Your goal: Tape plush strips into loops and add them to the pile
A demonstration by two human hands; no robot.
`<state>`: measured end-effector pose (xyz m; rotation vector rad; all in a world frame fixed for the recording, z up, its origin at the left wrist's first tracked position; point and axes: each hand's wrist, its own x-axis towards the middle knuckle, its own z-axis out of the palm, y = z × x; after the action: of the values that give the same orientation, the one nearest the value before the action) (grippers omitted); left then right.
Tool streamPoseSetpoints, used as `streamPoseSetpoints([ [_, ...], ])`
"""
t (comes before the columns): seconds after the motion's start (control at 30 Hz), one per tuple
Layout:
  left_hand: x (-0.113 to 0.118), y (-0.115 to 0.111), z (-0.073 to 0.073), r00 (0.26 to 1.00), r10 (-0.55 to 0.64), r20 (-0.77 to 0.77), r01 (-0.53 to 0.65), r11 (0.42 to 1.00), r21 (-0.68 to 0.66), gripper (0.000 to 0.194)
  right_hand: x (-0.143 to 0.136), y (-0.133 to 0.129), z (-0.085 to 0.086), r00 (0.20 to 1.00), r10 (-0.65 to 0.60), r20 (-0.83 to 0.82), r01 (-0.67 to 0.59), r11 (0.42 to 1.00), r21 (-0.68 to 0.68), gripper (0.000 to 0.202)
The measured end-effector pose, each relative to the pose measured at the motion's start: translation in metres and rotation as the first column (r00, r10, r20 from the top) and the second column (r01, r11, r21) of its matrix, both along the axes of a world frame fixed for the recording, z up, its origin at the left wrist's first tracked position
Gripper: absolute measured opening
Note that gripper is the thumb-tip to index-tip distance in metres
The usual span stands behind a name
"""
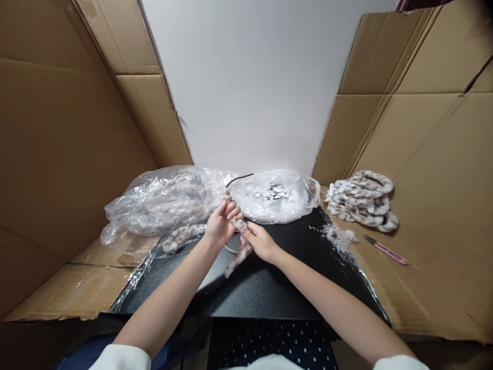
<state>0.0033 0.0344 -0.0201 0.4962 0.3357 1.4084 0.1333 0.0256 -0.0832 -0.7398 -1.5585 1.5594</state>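
Note:
Over the middle of the black table, my left hand is closed around a fluffy beige-and-white fur strip. My right hand pinches the same strip a little lower and to the right. The strip's tail hangs down to the left below my right hand. A thin dark cord sticks up above my left hand and bends right; its lower part is hidden by my fingers. A pale thin loop shows between and below the hands. Another fluffy strip lies on the table left of my left hand.
A clear plastic bag of fluffy strips lies at the back left. A white plastic bag with small labels is behind my hands. At right are stacked furry loops, loose fluff and a pink-handled cutter. Cardboard walls flank the table.

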Motion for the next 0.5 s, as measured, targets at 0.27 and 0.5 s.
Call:
streamPoseSetpoints([
  [0.27,-0.014,0.008,-0.004,0.989,-0.087,-0.118,0.085,0.996,-0.025,0.027,0.013,0.002,0.015,0.976,0.201,-0.085,-0.218,0.897,-0.386,0.041],
  [0.5,-0.017,0.013,-0.002,1.000,0.024,-0.015,-0.024,1.000,0.018,0.031,0.045,-0.019,0.006,0.952,0.291,-0.097,-0.289,0.743,-0.604,0.033],
])
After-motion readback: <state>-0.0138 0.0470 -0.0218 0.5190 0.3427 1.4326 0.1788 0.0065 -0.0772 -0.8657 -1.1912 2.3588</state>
